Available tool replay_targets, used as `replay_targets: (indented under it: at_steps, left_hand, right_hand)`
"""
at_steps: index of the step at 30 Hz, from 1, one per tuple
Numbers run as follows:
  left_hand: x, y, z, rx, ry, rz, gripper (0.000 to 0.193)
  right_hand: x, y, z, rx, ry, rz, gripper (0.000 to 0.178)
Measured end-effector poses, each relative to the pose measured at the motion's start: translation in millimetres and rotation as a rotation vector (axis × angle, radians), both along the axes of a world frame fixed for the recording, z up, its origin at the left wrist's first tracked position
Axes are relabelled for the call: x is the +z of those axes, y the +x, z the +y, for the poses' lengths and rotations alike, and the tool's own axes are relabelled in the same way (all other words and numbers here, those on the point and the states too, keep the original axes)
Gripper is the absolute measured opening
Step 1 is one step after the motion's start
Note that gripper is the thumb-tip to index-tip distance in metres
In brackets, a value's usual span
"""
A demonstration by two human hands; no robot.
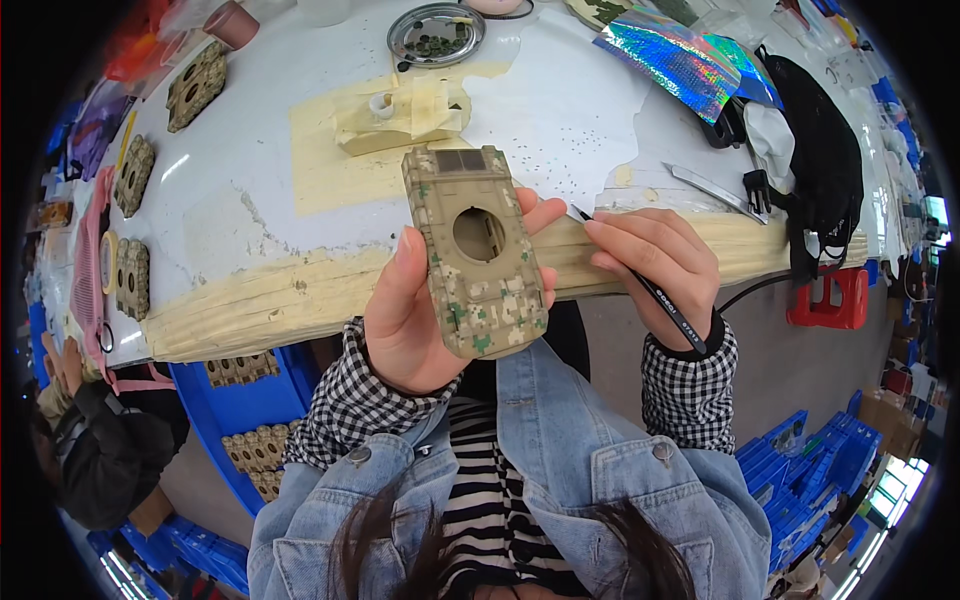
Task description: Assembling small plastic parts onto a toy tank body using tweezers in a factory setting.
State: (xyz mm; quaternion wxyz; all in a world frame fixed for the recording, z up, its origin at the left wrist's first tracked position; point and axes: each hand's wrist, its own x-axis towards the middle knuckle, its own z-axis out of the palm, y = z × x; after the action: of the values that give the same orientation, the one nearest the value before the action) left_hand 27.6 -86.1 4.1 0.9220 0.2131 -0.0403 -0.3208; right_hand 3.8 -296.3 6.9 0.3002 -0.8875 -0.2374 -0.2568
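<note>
My left hand [415, 320] is closed round a tan toy tank hull [490, 300] with a green and brown pixel camouflage pattern. The hull is held up over the table's near edge, its top toward me, with a round hole in the middle and a dark grille panel at the far end. In my right hand [665, 265] is a pair of slim black tweezers [655, 292], pinched between thumb and fingers. Their pointed tip is just right of the hull, apart from it. Beyond the tip, tiny specks lie scattered on a white sheet [540, 110].
A taped block [400, 125] and a round metal dish [395, 40] of small dark pieces stand farther back. More camouflage hulls [197, 85] lie at the left. A snap-off knife [715, 190], shiny film [670, 65] and black bag [820, 150] are right. A blue crate [205, 400] holds several hulls.
</note>
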Motion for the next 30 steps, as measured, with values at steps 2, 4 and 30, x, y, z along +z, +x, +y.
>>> replay_targets:
  at_steps: [2, 4, 30]
  left_hand:
    - [0.3, -0.3, -0.2, 0.005, 0.007, -0.003, 0.082]
    - [0.6, -0.1, -0.1, 0.008, 0.005, -0.004, 0.082]
    - [-1.9, 2.5, 9.3, -0.106, -0.136, -0.069, 0.069]
  right_hand:
    - [0.8, -0.1, 0.3, 0.0, 0.002, 0.001, 0.027]
    - [1.7, 0.0, 0.6, 0.004, 0.007, 0.004, 0.027]
    - [20.4, 1.4, 11.3, 0.045, -0.086, -0.059, 0.031]
